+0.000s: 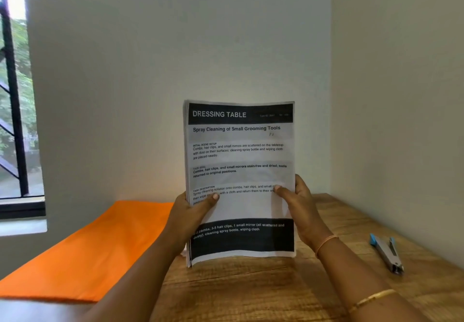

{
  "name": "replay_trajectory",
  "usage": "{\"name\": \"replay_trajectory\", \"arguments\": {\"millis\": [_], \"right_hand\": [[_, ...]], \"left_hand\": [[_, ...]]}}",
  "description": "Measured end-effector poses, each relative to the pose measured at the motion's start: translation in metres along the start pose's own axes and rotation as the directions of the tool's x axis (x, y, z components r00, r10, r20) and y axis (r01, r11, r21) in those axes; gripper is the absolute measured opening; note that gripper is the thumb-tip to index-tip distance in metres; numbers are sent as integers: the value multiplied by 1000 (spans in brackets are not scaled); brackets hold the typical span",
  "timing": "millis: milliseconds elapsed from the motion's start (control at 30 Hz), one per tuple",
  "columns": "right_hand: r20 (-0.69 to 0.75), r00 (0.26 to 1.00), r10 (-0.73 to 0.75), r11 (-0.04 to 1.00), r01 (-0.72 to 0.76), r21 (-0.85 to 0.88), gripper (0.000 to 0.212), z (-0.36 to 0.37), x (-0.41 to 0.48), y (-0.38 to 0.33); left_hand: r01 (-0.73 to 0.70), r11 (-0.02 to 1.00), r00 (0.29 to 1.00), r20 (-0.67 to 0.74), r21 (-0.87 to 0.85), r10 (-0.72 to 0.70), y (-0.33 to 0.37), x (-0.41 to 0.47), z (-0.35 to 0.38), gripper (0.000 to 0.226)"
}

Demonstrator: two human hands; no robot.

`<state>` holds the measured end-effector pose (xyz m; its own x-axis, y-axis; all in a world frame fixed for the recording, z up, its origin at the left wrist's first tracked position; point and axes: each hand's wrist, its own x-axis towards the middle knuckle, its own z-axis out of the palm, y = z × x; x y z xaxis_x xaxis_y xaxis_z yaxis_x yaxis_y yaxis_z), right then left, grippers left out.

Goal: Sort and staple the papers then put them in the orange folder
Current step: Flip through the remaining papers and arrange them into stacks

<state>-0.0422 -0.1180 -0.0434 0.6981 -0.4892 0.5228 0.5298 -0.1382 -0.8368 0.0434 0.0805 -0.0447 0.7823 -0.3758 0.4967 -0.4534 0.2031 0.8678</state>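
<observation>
A stack of printed papers [239, 155] stands upright in front of me, its bottom edge resting on or just above the wooden table [251, 286]. The top sheet is headed "DRESSING TABLE". My left hand [190, 217] grips the stack's left edge with the thumb across the front. On the opposite edge my right hand [300, 204] holds it the same way. The orange folder [88, 251] lies flat and closed on the table to the left. A grey stapler with blue ends [386, 253] lies on the table at the right.
The table sits in a corner between a white wall behind and a wall on the right. A window with a black frame [15, 110] is at the far left. Bare wood shows between the papers and the stapler.
</observation>
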Motion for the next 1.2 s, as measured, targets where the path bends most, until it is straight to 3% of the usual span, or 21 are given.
{"name": "replay_trajectory", "arguments": {"millis": [267,500,667,767,833,900,967,1033,1133,1200], "right_hand": [[0,1000,-24,1000,24,14,23,1,1,-4],[32,994,102,990,-99,-99,22,4,1,12],[75,970,231,961,-216,-173,19,0,4,11],[122,921,370,902,-324,-285,26,-3,3,15],[139,895,424,855,-344,-388,31,-3,1,16],[154,883,443,792,-305,-528,30,0,-1,16],[160,882,443,667,-205,-716,27,4,-3,17],[161,875,457,552,-137,-823,30,8,-4,20],[162,841,517,491,-137,-860,44,10,-2,24],[159,820,550,459,-138,-878,47,9,-1,23]], "left_hand": [[9,999,998,-56,-42,-12,3,3,-3,17],[81,975,996,-54,208,-72,-8,4,-7,20],[161,979,987,-36,124,-157,-4,8,-15,23],[177,975,980,-119,133,-161,-10,15,-27,38],[216,949,962,-216,229,-167,-19,17,-36,60],[224,829,958,-274,513,-89,-30,21,-43,71],[138,628,978,-204,765,34,-38,22,-40,63],[-47,537,997,7,842,76,-35,21,-25,47],[-284,455,937,346,844,-57,-28,19,1,43],[-329,441,872,448,835,-197,-29,21,9,43]]}}
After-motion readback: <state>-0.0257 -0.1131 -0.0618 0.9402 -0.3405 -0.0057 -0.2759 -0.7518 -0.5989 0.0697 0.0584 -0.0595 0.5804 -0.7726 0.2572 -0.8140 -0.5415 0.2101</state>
